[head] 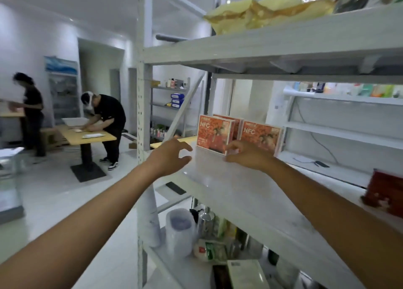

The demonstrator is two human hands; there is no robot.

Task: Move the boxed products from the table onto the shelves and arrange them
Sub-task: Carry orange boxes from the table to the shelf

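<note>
White shelf [229, 197] is filling my view, a pale room behind it where two people [109, 118] are bending over tables [87, 135]. Three orange boxes [261, 136] are standing upright at its far edge. Left hand [172, 155] is hovering at the shelf's left edge, fingers spread and curved, holding nothing. Right hand [248, 156] is curling its fingers at the front box's [214, 134] lower corner; I'm not able to tell whether they're gripping it. Red box [386, 195] at right is blurring, cut off by the frame. Clutter [196, 234] below is hard to make out.
</note>
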